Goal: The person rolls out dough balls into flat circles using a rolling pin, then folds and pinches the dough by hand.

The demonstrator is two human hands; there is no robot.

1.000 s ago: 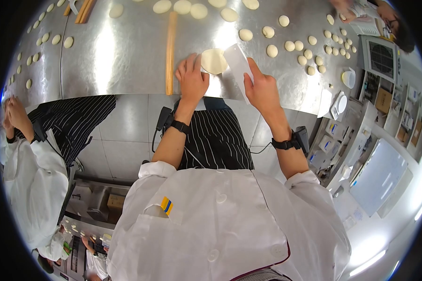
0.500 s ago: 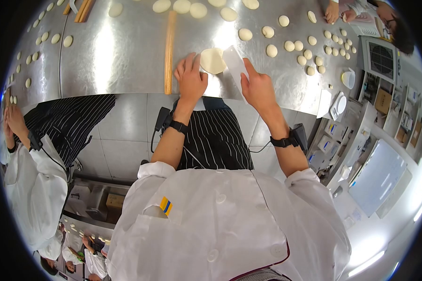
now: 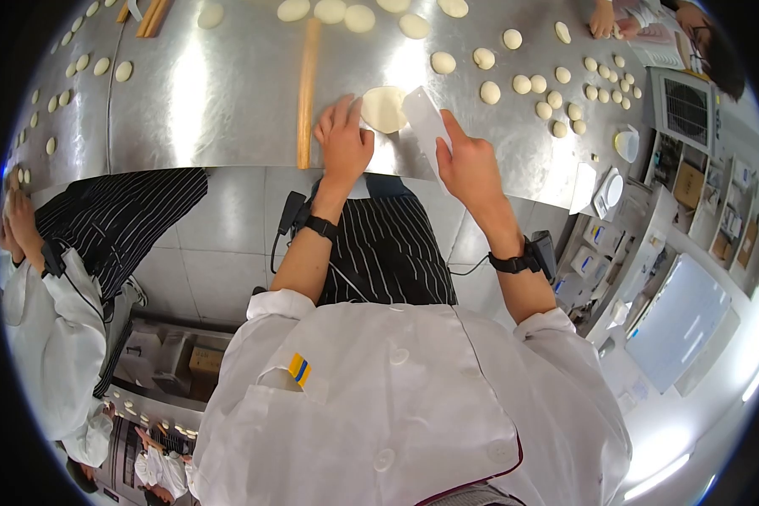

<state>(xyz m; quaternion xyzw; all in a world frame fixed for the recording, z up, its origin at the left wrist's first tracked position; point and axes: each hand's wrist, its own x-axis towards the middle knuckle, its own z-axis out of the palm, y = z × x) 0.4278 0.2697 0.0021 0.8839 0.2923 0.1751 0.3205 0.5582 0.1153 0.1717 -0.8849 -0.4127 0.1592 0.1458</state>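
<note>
A flattened round of dough (image 3: 384, 110) lies on the steel worktop in front of me. At its left edge my left hand (image 3: 346, 140) rests on the steel, fingers apart and slightly bent, with nothing held in them. My right hand (image 3: 471, 167) grips a flat white dough scraper (image 3: 425, 118), its index finger stretched along the side. The scraper's far end overlaps the right edge of the dough round in this view. To the left of my left hand, a wooden rolling pin (image 3: 309, 93) lies lengthwise, pointing away from me.
Several dough balls (image 3: 522, 84) are spread over the right and far side of the worktop (image 3: 244, 110), others at the left. A scale (image 3: 607, 192) stands off the right end. Co-workers stand at the left (image 3: 59, 337) and far right (image 3: 632, 21).
The scraper and my right hand have shifted very slightly. My left hand and the dough round look the same. The person at the left has moved a little.
</note>
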